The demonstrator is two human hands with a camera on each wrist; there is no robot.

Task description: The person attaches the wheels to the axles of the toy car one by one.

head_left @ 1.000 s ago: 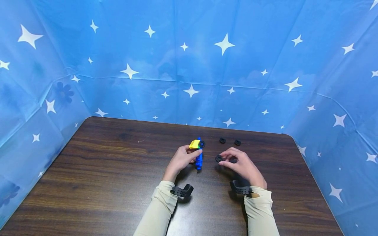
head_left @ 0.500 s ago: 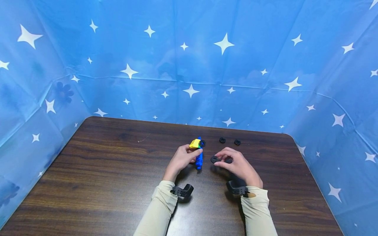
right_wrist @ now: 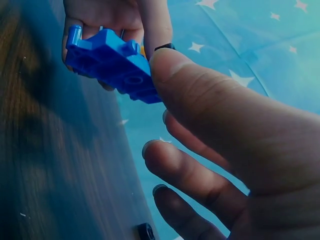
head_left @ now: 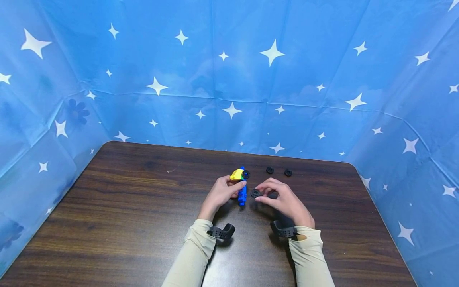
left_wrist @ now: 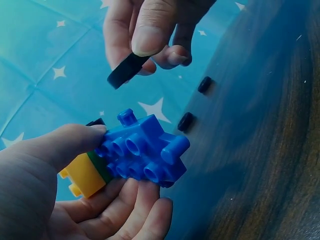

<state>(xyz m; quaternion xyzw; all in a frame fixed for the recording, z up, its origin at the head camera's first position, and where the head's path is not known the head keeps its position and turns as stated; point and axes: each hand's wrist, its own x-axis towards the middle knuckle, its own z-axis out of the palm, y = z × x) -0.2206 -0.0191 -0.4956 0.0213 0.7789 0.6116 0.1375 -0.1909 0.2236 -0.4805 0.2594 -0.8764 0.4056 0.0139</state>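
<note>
Head wide, wrists tight and rolled

Head: high, farthest, faces 12 o'clock and down; gets tabletop (head_left: 129, 227) plus starry curtain (head_left: 201, 71). Left wrist: close in behind left hand (head_left: 223, 194), tabletop tipped to 3 o'clock. Right wrist: close in behind right hand (head_left: 287, 201), tabletop at 9. Wrist views share blue block piece (left_wrist: 145, 142) and both hands.

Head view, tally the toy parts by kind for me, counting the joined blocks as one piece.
Loose wheels on the table: 2
Held wheel in the right hand: 1
Mounted wheel: 1
Joined blocks: 1
Total in view: 5
</note>
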